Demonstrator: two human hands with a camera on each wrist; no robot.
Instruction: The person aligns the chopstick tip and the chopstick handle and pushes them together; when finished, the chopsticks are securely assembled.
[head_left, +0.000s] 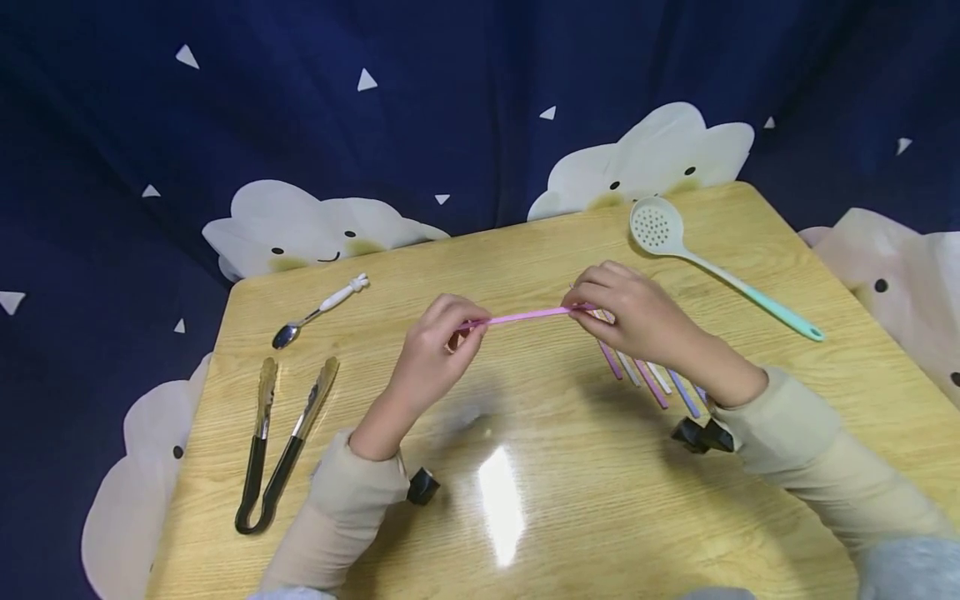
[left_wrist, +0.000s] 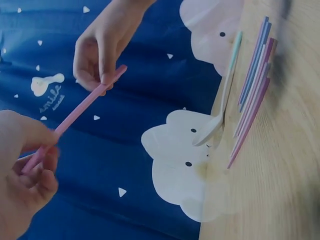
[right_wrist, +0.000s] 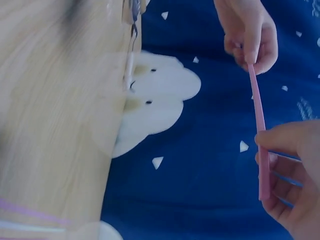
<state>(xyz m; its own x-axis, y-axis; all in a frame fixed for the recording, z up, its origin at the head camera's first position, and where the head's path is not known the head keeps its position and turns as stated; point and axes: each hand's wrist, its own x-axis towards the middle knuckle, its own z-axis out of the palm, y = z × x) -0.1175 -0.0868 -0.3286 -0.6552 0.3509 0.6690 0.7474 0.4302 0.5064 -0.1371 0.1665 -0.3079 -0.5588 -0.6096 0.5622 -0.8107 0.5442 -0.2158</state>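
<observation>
A thin pink stick, possibly a straw (head_left: 528,316), is stretched between both hands above the table. My left hand (head_left: 442,346) pinches one end between thumb and fingers, and my right hand (head_left: 626,308) pinches the other. In the left wrist view the pink stick (left_wrist: 80,109) runs straight from one hand to the other, its ends poking past the fingers. The right wrist view shows the pink stick (right_wrist: 259,107) well off the tabletop. Below my right hand lie several pink, white and blue sticks (head_left: 651,383) side by side, partly hidden by that hand and wrist.
A slotted ladle (head_left: 720,267) with a mint handle lies at the back right of the wooden table (head_left: 585,500). On the left are a small spoon (head_left: 321,308) and spread tongs (head_left: 273,450) with black handles. A dark blue curtain (head_left: 465,108) hangs behind.
</observation>
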